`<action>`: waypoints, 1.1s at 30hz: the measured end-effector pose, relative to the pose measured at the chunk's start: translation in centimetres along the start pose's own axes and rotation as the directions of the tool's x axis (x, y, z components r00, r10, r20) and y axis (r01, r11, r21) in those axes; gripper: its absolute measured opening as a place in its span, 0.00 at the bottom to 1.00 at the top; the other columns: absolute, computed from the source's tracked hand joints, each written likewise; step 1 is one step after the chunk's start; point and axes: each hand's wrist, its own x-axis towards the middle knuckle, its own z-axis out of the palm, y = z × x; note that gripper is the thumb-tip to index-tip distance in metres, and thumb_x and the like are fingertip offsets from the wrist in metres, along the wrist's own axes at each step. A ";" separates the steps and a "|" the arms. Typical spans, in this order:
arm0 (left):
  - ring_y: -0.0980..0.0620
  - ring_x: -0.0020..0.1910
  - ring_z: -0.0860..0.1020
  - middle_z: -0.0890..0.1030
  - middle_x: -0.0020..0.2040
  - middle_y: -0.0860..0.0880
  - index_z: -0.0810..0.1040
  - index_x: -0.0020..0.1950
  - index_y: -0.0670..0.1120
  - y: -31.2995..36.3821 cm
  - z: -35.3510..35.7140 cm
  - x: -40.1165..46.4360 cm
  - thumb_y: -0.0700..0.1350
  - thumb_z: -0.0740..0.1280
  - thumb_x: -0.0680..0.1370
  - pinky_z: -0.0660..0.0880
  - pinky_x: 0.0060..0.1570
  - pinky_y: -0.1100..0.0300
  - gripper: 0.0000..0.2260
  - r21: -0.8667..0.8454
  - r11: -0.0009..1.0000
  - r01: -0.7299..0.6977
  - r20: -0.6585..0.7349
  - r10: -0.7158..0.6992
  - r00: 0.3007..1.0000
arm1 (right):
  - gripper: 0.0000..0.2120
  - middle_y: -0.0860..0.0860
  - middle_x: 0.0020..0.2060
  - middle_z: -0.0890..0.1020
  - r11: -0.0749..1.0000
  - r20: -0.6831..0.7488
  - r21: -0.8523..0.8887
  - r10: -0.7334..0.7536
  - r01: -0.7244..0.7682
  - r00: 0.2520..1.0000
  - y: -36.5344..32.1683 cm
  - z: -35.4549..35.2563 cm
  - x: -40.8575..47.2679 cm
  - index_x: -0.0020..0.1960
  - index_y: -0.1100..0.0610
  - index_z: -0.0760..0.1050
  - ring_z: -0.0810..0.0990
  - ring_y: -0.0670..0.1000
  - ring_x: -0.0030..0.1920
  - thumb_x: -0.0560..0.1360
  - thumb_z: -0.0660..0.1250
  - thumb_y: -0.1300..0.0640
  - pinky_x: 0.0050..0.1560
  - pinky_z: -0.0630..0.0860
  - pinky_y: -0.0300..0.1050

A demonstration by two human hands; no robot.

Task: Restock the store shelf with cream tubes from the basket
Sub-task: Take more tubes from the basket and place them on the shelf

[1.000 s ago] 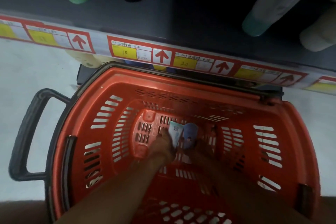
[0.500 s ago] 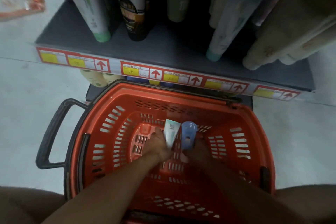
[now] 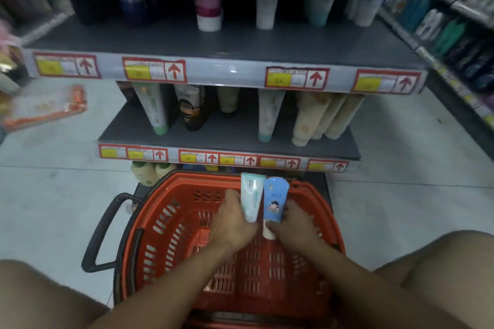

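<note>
My left hand (image 3: 232, 222) grips a pale teal and white cream tube (image 3: 251, 196), held upright above the red basket (image 3: 165, 222). Beside it, my right hand (image 3: 294, 224) grips a blue cream tube (image 3: 275, 199) with a cartoon figure and a white cap at its lower end. Both tubes stand side by side, almost touching, level with the basket's far rim. The lower grey shelf (image 3: 219, 136) lies just beyond them and carries several tubes standing on their caps.
An upper grey shelf (image 3: 240, 45) holds taller tubes and bottles. Red and yellow price tags (image 3: 213, 159) line both shelf edges. The basket's black handle (image 3: 104, 232) sticks out left. An orange packet (image 3: 45, 108) lies on the floor at left. More shelving (image 3: 459, 24) runs along the right.
Both hands have risen out of the basket bottom with a tube each. The view has tilted up, bringing the two shelves into sight.
</note>
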 end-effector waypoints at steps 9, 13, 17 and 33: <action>0.62 0.42 0.80 0.80 0.45 0.56 0.67 0.53 0.55 9.5 -4.4 -2.9 0.54 0.81 0.67 0.75 0.34 0.63 0.26 -0.089 0.967 -0.239 -0.167 0.223 0.961 | 0.20 0.42 0.52 0.85 0.962 -0.186 0.160 -0.189 0.219 0.964 -5.9 -9.8 -3.7 0.60 0.48 0.75 0.85 0.43 0.49 0.73 0.78 0.56 0.51 0.84 0.49; 0.63 0.45 0.79 0.78 0.49 0.58 0.66 0.58 0.53 14.3 -6.2 -4.0 0.53 0.81 0.70 0.73 0.32 0.72 0.27 -0.085 0.928 -0.364 -0.219 0.339 0.915 | 0.20 0.43 0.52 0.85 0.943 -0.273 0.145 -0.253 0.300 0.928 -8.7 -14.2 -4.6 0.60 0.47 0.74 0.85 0.42 0.47 0.73 0.78 0.55 0.49 0.85 0.47; 0.68 0.48 0.79 0.78 0.50 0.61 0.66 0.58 0.57 18.9 -8.0 -4.3 0.55 0.81 0.71 0.73 0.36 0.74 0.26 -0.102 0.876 -0.472 -0.285 0.429 0.857 | 0.18 0.44 0.50 0.86 0.912 -0.361 0.142 -0.315 0.385 0.878 -11.4 -18.7 -5.3 0.56 0.46 0.75 0.86 0.43 0.46 0.71 0.78 0.56 0.48 0.85 0.50; 0.52 0.58 0.81 0.79 0.58 0.53 0.66 0.62 0.55 33.1 -12.3 2.2 0.49 0.80 0.70 0.83 0.51 0.55 0.29 -0.049 0.816 -0.576 -0.407 0.510 0.757 | 0.20 0.45 0.49 0.86 0.878 -0.604 0.056 -0.350 0.476 0.716 -17.9 -31.4 0.7 0.57 0.46 0.75 0.86 0.45 0.47 0.70 0.80 0.52 0.49 0.85 0.53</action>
